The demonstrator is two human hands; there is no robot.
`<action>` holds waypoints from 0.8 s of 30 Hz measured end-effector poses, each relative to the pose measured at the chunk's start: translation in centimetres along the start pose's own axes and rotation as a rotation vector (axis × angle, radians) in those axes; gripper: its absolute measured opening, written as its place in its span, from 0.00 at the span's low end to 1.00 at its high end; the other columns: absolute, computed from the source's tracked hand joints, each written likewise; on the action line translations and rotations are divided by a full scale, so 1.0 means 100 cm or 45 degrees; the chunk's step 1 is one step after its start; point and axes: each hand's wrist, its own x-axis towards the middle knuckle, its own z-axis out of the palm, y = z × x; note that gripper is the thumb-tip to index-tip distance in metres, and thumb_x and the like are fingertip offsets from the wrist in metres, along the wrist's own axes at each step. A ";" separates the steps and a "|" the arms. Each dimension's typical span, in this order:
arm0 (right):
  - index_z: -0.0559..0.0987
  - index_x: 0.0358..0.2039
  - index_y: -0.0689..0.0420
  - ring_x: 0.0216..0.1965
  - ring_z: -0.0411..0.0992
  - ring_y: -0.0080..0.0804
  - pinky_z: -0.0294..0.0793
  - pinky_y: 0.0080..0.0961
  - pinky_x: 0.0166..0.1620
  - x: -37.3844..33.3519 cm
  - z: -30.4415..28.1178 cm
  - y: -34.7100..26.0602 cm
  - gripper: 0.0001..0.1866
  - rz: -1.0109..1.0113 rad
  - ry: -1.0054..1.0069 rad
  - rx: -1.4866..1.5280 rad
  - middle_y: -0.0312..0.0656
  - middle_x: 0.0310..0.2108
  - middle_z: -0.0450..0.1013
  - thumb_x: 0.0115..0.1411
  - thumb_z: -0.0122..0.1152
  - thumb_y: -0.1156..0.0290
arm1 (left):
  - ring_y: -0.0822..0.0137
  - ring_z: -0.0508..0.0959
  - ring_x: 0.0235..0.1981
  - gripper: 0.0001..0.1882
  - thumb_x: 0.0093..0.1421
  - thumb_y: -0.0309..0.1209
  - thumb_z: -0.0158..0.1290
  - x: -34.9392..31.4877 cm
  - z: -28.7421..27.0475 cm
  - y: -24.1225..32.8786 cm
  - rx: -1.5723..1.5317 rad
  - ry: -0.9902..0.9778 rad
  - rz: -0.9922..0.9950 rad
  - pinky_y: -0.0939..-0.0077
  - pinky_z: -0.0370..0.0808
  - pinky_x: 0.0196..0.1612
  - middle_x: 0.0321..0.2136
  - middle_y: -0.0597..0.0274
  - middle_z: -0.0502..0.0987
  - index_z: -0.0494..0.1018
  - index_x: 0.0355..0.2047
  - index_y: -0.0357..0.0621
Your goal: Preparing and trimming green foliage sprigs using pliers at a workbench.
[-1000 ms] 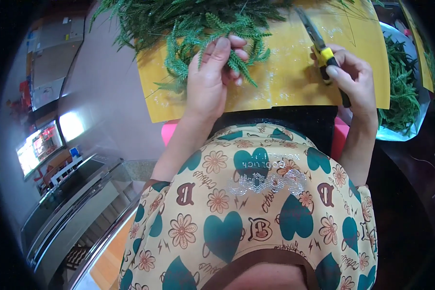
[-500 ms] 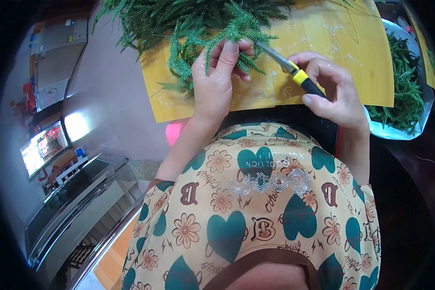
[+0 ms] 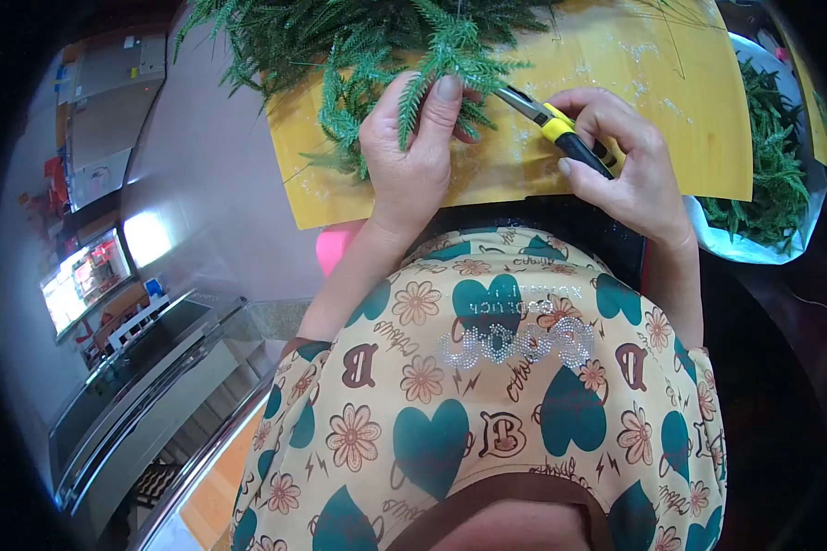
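Between the thumb and fingers of my left hand (image 3: 412,147) is pinched an artificial evergreen sprig (image 3: 458,57), its green needled tips spreading over the hand. My right hand (image 3: 629,156) grips a pair of pliers (image 3: 560,130) with black and yellow handles. Their metal jaws point up and left, close to the sprig's right side. Whether the jaws touch a stem there I cannot tell, as needles cover the spot. A large heap of similar green branches (image 3: 312,41) lies just beyond my left hand.
Under the work is a yellow board (image 3: 616,83) strewn with small pale bits. A white-lined container (image 3: 804,234) full of green sprigs (image 3: 753,165) stands to its right. Something pink (image 3: 334,252) shows below the board's near left edge.
The pliers' handles have spread apart, and the tool has shifted slightly left and down. My left hand and the sprig have turned a little.
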 end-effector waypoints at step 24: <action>0.63 0.21 0.62 0.37 0.72 0.27 0.69 0.18 0.40 -0.003 0.002 -0.006 0.09 0.039 -0.017 0.121 0.50 0.46 0.66 0.46 0.54 0.79 | 0.70 0.74 0.24 0.13 0.62 0.35 0.46 0.000 0.001 -0.009 -0.476 0.023 -0.296 0.77 0.75 0.27 0.30 0.59 0.73 0.70 0.37 0.36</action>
